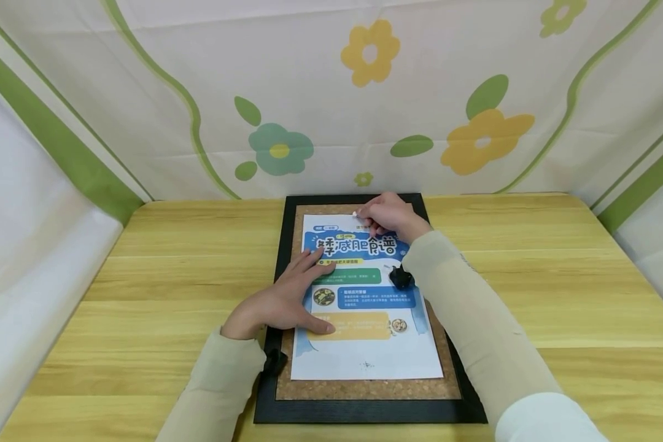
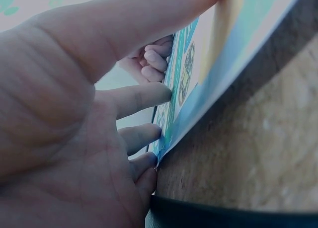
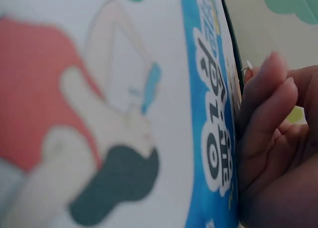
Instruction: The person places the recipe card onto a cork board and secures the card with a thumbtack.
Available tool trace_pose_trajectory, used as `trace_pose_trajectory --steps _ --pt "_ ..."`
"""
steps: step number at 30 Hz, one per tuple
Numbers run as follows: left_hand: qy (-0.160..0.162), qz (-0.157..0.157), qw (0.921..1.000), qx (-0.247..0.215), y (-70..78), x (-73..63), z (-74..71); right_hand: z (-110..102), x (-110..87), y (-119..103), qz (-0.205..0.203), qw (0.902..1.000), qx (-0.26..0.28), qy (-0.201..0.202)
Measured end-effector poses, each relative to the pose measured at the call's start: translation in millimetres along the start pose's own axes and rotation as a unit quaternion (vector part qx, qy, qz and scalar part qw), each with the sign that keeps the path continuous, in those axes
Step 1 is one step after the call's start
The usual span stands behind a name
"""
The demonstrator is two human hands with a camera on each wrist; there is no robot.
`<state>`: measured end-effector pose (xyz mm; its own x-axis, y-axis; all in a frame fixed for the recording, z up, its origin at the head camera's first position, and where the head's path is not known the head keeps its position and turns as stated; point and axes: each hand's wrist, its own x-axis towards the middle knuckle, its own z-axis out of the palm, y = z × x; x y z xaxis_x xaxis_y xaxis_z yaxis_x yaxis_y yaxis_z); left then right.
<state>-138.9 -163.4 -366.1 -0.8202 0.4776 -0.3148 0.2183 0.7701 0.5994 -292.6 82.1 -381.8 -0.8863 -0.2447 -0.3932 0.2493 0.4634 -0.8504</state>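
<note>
A printed paper poster (image 1: 337, 364) with blue, green and yellow blocks lies on a cork board (image 1: 359, 390) in a black frame. My left hand (image 1: 284, 301) rests on the poster's left side, fingers spread and thumb extended; in the left wrist view its fingertips (image 2: 161, 93) touch the sheet. At the poster's top edge my right hand (image 1: 389, 216) pinches a small white push pin (image 1: 355, 214). In the right wrist view the pin (image 3: 248, 65) shows just past the fingertips; whether its point is in the cork is hidden.
The black frame (image 1: 370, 412) lies on a wood-grain table (image 1: 530, 276), its top edge close to a white curtain (image 1: 320, 73) with flower prints. Black straps or camera mounts (image 1: 401, 277) sit on both wrists. Table surface extends to the left and right of the board.
</note>
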Motion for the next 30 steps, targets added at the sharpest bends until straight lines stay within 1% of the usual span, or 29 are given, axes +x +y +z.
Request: trace_pose_trajectory --steps 4,7,9,14,18,22,26,30 --pt "0.0 0.004 1.0 -0.001 0.4 -0.6 -0.4 -2.2 -1.0 0.3 0.005 0.9998 0.016 -0.014" --pt "0.001 0.005 1.0 -0.001 0.5 -0.8 -0.7 -0.7 -0.5 -1.6 0.006 0.9999 0.005 -0.015" --pt "0.002 0.005 1.0 -0.001 0.3 -0.9 -0.8 0.9 0.2 -3.2 0.006 0.9999 -0.008 -0.01" --pt "0.003 0.002 1.0 -0.005 0.3 -0.5 -0.2 3.9 3.5 -5.7 0.014 0.9984 -0.051 0.016" --pt "0.002 -0.001 1.0 -0.005 0.7 0.0 -0.1 4.9 5.2 -7.0 0.023 0.997 -0.069 0.028" --pt "0.004 0.001 1.0 -0.005 0.5 1.0 0.2 5.6 5.8 -7.5 0.029 0.9965 -0.07 0.034" --pt "0.002 -0.001 1.0 -0.005 1.2 0.9 0.8 4.0 4.0 -6.0 0.024 0.9971 -0.068 0.026" --pt "0.001 -0.002 1.0 -0.006 1.4 0.5 1.1 0.3 1.1 -2.8 0.019 0.999 -0.038 0.015"
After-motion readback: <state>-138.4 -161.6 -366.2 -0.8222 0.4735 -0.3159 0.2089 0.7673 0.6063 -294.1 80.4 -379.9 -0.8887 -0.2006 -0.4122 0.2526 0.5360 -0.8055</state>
